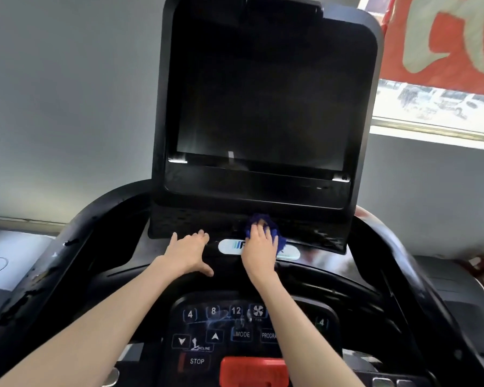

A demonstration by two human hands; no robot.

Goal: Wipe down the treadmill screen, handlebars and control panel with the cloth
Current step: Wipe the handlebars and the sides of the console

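Cloth [280,241]: blue, bunched on the treadmill console [319,263], just below the screen [263,107].
Right hand [259,245]: fingers together, curled into the cloth.
Left hand [186,254]: fingers spread, flat on the console.

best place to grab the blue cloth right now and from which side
Probably pinch the loose bunch of cloth spilling out right of the right hand, coming from the right and above: the hand covers its middle, and the console rises just beyond.
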